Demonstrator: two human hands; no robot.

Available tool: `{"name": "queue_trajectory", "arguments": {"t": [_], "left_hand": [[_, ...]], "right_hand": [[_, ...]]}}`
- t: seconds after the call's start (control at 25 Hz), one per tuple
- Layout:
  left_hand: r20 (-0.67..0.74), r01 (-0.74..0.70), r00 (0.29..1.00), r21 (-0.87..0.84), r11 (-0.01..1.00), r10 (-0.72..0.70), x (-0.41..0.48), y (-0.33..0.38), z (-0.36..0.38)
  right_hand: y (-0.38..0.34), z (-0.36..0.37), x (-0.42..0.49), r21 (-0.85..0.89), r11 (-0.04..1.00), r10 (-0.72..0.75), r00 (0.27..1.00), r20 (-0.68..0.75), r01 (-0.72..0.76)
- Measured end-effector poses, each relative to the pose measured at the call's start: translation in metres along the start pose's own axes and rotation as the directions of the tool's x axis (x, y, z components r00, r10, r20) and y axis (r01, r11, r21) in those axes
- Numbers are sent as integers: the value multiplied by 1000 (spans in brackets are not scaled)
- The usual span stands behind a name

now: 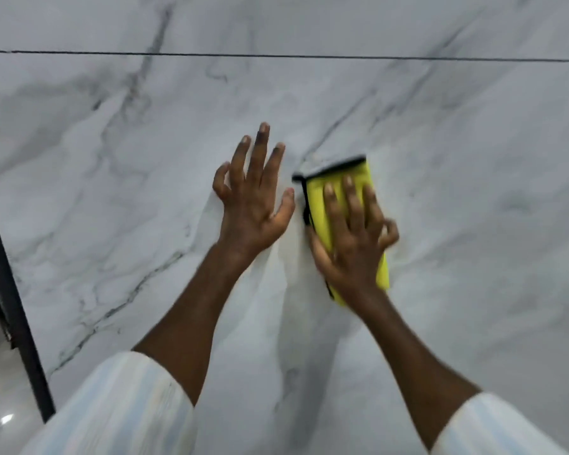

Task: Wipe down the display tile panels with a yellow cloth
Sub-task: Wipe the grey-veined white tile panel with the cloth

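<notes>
A large white marble-look tile panel (440, 159) with grey veins fills the view. My right hand (352, 238) presses a folded yellow cloth (319, 198) with a black edge flat against the panel, fingers spread and straight over it. My left hand (253, 198) lies beside it to the left, fingers spread, palm toward the panel. The two hands are a little apart. Part of the cloth is hidden under my right hand.
A thin dark joint line (276, 55) runs across the top between this panel and the one above. A black frame edge (10, 290) borders the panel on the left, with glossy floor (4, 405) beyond it.
</notes>
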State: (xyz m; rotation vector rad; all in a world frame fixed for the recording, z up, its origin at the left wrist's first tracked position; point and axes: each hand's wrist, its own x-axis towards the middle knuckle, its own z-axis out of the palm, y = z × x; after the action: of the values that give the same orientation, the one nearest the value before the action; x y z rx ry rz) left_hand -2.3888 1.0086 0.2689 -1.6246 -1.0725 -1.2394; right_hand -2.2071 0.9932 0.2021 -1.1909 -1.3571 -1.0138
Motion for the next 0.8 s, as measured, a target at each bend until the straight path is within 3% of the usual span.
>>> {"name": "queue_trajectory", "arguments": {"t": [0.08,0.16,0.28,0.44,0.52,0.64,0.8], "left_hand": [[13,-21,1000,62,998,20,-6,-4,15],[0,-50,999,108,993,50,-15,-7,23],[-23,-41,999,83,996,43,-11,-7,21],[-16,-43,999,62,997,44,-13,-5,21],[-29,-75,997,1,997,75,-9,11,18],[-38,-163,986,-56,985,161,-18,48,26],[-1,-173,985,34,984,173,-46,64,49]], "right_hand": [[10,3,-44,-38,999,-21,999,25,22],[12,3,-22,-17,999,-46,999,15,46],[9,-6,96,8,997,-73,997,-26,73],[40,-28,221,47,991,128,991,-34,-127],[55,-28,198,15,995,99,992,-74,-98],[73,-15,95,-35,994,102,991,-91,-106],[89,-4,-76,-107,994,-9,999,42,14]]}}
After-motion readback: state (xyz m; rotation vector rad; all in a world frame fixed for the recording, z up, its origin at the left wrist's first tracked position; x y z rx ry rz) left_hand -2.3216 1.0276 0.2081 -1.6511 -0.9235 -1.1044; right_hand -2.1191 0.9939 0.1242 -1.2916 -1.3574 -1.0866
